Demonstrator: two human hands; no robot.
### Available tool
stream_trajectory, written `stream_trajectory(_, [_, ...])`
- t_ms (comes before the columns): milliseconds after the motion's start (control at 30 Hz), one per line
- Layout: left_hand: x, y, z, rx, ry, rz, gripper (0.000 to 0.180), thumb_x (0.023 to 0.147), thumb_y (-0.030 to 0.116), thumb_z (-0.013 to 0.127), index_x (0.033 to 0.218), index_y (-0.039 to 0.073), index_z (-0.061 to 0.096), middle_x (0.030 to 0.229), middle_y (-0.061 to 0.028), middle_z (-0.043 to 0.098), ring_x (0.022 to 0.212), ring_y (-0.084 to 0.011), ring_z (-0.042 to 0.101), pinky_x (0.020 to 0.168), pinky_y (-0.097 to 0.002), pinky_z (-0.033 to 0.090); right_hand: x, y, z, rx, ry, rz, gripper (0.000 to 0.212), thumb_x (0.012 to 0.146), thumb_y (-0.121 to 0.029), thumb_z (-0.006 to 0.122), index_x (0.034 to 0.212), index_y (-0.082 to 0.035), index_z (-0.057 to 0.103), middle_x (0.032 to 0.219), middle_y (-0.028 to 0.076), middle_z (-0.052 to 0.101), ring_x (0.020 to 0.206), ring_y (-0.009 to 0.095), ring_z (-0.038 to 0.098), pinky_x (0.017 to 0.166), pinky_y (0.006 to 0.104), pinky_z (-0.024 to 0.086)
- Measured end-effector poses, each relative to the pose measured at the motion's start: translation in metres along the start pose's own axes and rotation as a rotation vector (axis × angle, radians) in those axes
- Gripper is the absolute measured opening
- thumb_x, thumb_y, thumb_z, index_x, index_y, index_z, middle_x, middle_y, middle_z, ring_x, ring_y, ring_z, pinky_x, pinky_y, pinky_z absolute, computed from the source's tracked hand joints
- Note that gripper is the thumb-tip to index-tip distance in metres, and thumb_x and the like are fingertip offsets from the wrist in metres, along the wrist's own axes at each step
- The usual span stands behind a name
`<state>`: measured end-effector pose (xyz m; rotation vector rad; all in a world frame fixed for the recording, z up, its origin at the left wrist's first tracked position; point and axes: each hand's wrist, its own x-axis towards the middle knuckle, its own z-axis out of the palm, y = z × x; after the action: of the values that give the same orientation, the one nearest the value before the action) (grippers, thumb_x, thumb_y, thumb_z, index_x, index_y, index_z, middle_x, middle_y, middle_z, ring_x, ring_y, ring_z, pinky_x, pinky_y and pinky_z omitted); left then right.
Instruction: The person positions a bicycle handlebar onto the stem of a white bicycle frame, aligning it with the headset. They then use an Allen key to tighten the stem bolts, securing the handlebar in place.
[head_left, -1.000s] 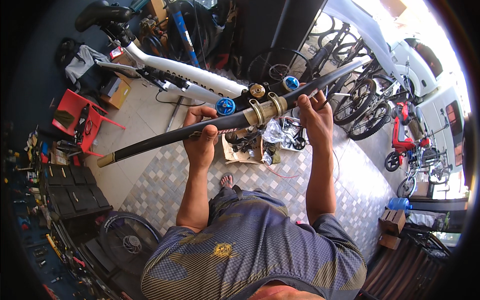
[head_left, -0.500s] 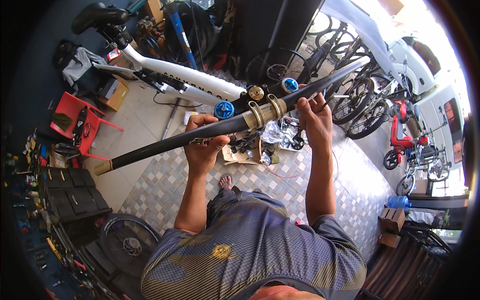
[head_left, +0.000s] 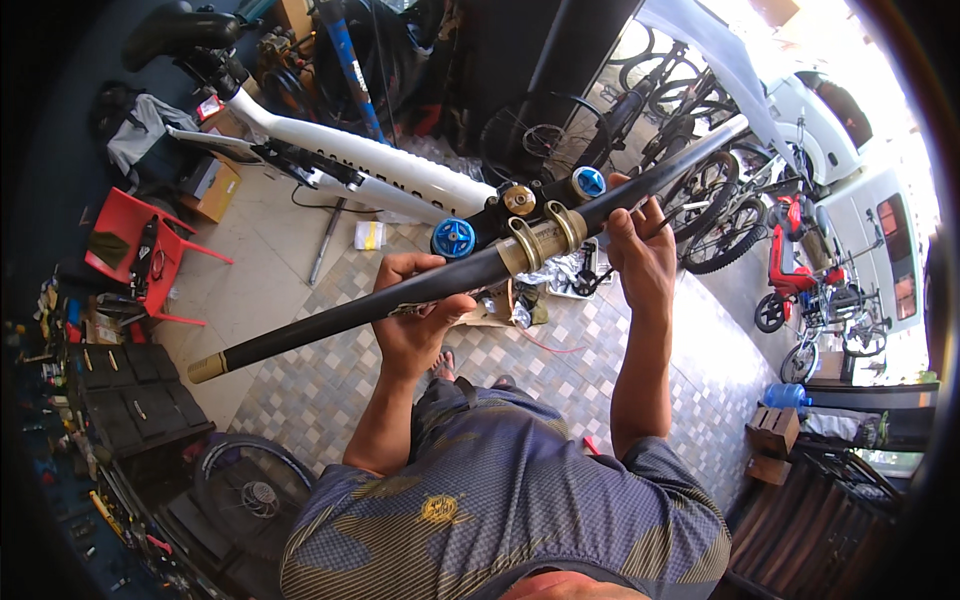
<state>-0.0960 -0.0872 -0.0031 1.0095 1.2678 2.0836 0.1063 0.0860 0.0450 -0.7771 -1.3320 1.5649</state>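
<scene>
A black handlebar (head_left: 330, 326) with a gold middle and a gold left end slants across in front of me, its right end higher in view. My left hand (head_left: 408, 325) is closed on the bar left of the middle, thumb on the near side. Right of the middle, my right hand (head_left: 642, 258) grips it with thumb and fingers. Two gold clamp rings (head_left: 545, 238) loop round the bar's middle. Just beyond sit a gold round cap (head_left: 519, 200) and blue fork caps, one left (head_left: 453, 239) and one right (head_left: 589, 182). They top the front of a white bicycle frame (head_left: 385, 172).
A red chair (head_left: 125, 235) stands at the left, above a dark tool case (head_left: 125, 395) and a loose wheel (head_left: 255, 490). A tray of parts (head_left: 575, 278) lies on the tiled floor (head_left: 570, 345) beyond the bar. Several bicycles (head_left: 715, 225) and a red scooter (head_left: 790, 250) fill the right.
The handlebar's left end has come lower, toward me, with both hands still on it. The gold clamp rings have shifted slightly right in view. Surroundings moved slightly left in view.
</scene>
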Motion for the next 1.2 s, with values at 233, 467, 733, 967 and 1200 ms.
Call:
stream_trajectory(233, [-0.002, -0.006, -0.004, 0.027, -0.027, -0.024, 0.064, 0.072, 0.036, 0.091, 0.111, 0.001, 0.054, 0.098, -0.0045, 0.06, 0.082, -0.0086, 0.063, 0.074, -0.0199, 0.051, -0.001, -0.005, -0.001, -0.08, 0.018, 0.015, 0.053, 0.09, -0.024, 0.078, 0.132, 0.0, 0.056, 0.104, 0.002, 0.069, 0.077, 0.003, 0.056, 0.064, 0.0177, 0.041])
stream_trajectory(467, [-0.001, -0.015, -0.003, 0.051, -0.049, 0.071, 0.065, 0.076, 0.038, 0.088, 0.113, 0.001, 0.049, 0.08, -0.0014, 0.055, 0.069, -0.0051, 0.057, 0.064, -0.0183, 0.046, -0.002, -0.007, -0.001, -0.099, 0.04, 0.042, 0.058, 0.089, -0.026, 0.079, 0.134, 0.0, 0.054, 0.099, 0.0, 0.067, 0.056, -0.002, 0.039, 0.048, 0.0153, 0.026])
stream_trajectory(733, [0.003, -0.022, -0.011, 0.122, -0.118, 0.198, 0.069, 0.076, 0.048, 0.085, 0.111, 0.003, 0.045, 0.087, -0.0048, 0.055, 0.071, -0.0096, 0.057, 0.06, -0.0201, 0.047, -0.002, -0.005, 0.007, -0.15, 0.059, 0.012, 0.068, 0.088, -0.032, 0.079, 0.137, 0.003, 0.049, 0.098, 0.001, 0.065, 0.056, -0.002, 0.039, 0.048, 0.0153, 0.026])
stream_trajectory(967, [0.007, -0.034, -0.022, 0.224, -0.263, 0.341, 0.07, 0.075, 0.041, 0.088, 0.113, 0.003, 0.044, 0.09, -0.0074, 0.058, 0.076, -0.0165, 0.064, 0.06, -0.0251, 0.053, -0.001, -0.002, 0.0, -0.13, 0.068, 0.022, 0.072, 0.088, -0.032, 0.079, 0.14, 0.006, 0.046, 0.093, 0.001, 0.063, 0.056, -0.001, 0.041, 0.047, 0.0161, 0.027])
stream_trajectory(1200, [0.009, -0.03, -0.014, 0.215, -0.215, 0.347, 0.068, 0.079, 0.052, 0.08, 0.111, 0.003, 0.043, 0.091, -0.0021, 0.049, 0.067, -0.0123, 0.055, 0.052, -0.0219, 0.044, -0.001, -0.001, -0.001, -0.097, 0.066, 0.031, 0.075, 0.087, -0.03, 0.08, 0.142, 0.006, 0.043, 0.091, 0.0, 0.063, 0.057, -0.001, 0.041, 0.048, 0.0161, 0.026])
